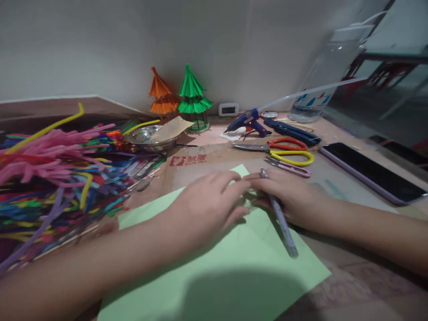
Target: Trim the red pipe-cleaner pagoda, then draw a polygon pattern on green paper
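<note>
A light green sheet of paper (214, 267) lies on the work surface below both hands. My left hand (207, 205) is over the sheet, fingers curled in and their tips close to my right hand's. Whatever is between these fingertips is hidden and blurred. My right hand (284, 191) rests by the sheet's upper right edge with a greyish-purple pen (284, 227) tucked between its fingers. The pen slants down across the paper.
Left are piled colourful pipe cleaners (50, 156) and a metal bowl (137, 137). Orange (162, 91) and green (194, 96) tree-shaped crafts stand behind. Beyond my right hand lie scissors (290, 156), a blue glue gun (245, 120), a utility knife (292, 130) and a phone (371, 169).
</note>
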Demonstrator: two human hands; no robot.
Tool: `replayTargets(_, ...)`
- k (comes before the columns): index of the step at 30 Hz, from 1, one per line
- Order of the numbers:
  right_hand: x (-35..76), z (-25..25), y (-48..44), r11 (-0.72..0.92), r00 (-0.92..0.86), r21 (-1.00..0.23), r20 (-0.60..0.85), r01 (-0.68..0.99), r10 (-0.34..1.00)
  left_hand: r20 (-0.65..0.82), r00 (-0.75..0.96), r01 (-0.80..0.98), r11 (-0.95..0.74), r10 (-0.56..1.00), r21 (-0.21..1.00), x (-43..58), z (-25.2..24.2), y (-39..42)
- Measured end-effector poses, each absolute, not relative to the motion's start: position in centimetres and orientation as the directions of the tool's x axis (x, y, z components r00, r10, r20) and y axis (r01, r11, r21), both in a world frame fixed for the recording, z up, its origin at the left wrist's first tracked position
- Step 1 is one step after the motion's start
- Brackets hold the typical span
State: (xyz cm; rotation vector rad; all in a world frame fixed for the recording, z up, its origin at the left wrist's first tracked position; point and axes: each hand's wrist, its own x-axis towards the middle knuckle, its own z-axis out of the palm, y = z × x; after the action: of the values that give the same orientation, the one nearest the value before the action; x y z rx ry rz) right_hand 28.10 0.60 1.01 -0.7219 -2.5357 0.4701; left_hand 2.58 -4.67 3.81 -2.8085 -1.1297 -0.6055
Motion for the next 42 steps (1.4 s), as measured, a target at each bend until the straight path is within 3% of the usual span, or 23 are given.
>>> replayTargets(5, 28.9, 1.1, 0.1, 0.864, -0.845, -0.349, 0.267, 0.363, 0.463, 0.337, 0.774, 0.567, -0.824, 0.536, 0.008, 3.0, 0.6, -5.2)
replayTargets(13, 30.0, 1.3, 0.1, 0.805, -0.802, -0.447, 0.264, 0.391, 0.536, 0.368, 0.737, 0.636, -0.766, 0.567, -0.093, 3.1, 0.3, -5.9)
replayTargets(20, 30.4, 0.9, 0.6, 0.753, -0.819, -0.579, 0.237, 0.312, 0.522, 0.204, 0.815, 0.575, -0.8, 0.543, -0.169, 2.2, -1.2, -6.6)
replayTargets(27, 30.8, 0.4, 0.6, 0.747, -0.813, -0.594, 0.251, 0.298, 0.525, 0.024, 0.786, 0.603, -0.758, 0.618, -0.249, 2.0, 1.3, -7.6)
replayTargets(42, 31.1, 0.3, 0.4, 0.742, -0.806, -0.572, 0.219, 0.349, 0.549, 0.107, 0.805, 0.588, -0.761, 0.583, -0.274, 2.0, 1.0, -7.5)
